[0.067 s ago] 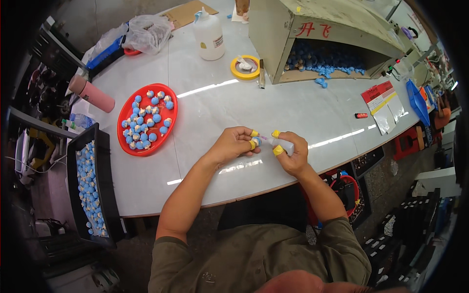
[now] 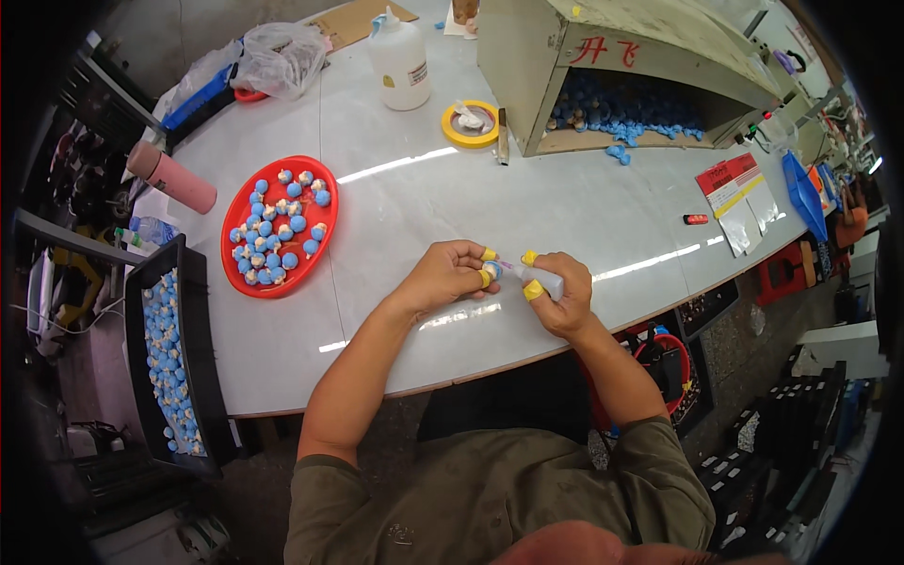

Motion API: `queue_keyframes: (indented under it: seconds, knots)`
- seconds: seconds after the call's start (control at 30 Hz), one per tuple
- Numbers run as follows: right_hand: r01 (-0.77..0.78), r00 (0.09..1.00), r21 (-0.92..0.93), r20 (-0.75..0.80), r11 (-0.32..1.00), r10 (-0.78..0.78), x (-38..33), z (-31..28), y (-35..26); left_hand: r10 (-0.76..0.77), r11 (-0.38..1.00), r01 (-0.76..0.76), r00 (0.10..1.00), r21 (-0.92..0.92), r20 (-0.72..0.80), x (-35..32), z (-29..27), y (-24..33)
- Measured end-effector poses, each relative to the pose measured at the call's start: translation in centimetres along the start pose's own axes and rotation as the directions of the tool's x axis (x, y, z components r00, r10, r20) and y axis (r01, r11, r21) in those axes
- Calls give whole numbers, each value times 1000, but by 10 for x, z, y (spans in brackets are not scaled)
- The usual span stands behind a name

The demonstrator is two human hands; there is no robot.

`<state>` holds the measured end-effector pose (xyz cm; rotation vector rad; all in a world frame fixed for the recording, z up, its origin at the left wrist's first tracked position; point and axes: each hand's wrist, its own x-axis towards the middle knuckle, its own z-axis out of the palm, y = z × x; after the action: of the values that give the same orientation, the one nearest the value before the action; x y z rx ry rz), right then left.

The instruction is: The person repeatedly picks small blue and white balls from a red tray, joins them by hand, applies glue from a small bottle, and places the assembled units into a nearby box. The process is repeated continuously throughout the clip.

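Note:
Over the front middle of the table, my left hand (image 2: 444, 281) pinches a small blue and cream ball-shaped piece (image 2: 493, 270) between its fingertips. My right hand (image 2: 576, 290) is wrapped round a small translucent squeeze bottle (image 2: 551, 285). The bottle's thin nozzle points left at the piece and is at or very near it; contact is too small to tell. Yellow covers sit on fingertips of both hands. To the left, a red round tray (image 2: 330, 219) carries several similar blue and cream pieces (image 2: 273, 242).
A black bin (image 2: 200, 348) full of similar pieces stands at the left edge, near a pink flask (image 2: 172, 176). Farther back are a white bottle (image 2: 399, 66), a yellow tape roll (image 2: 452, 137) and an open-fronted cabinet (image 2: 523, 71) with blue pieces (image 2: 621, 108). Papers (image 2: 739, 202) lie right.

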<state>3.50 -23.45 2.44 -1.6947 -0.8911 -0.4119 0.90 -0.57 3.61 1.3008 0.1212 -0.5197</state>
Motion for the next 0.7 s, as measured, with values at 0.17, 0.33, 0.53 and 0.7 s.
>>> queue_keyframes:
  seconds: [0.17, 0.33, 0.53, 0.7]
  knots:
    - [56, 998, -31, 32, 998, -55, 2, 1, -2, 11, 999, -12, 1000, 39, 28, -1, 1, 2]
    - [67, 996, -59, 70, 996, -63, 6, 1, -4, -5, 999, 4, 1000, 35, 25, -2, 1, 4]
    - [83, 995, -87, 66, 993, -77, 7, 5, -2, -12, 999, 10, 999, 34, 34, -2, 0, 2]
    - [112, 991, -145, 87, 983, -100, 5, 4, 0, -4, 999, 4, 1000, 41, 9, -3, 4, 4]
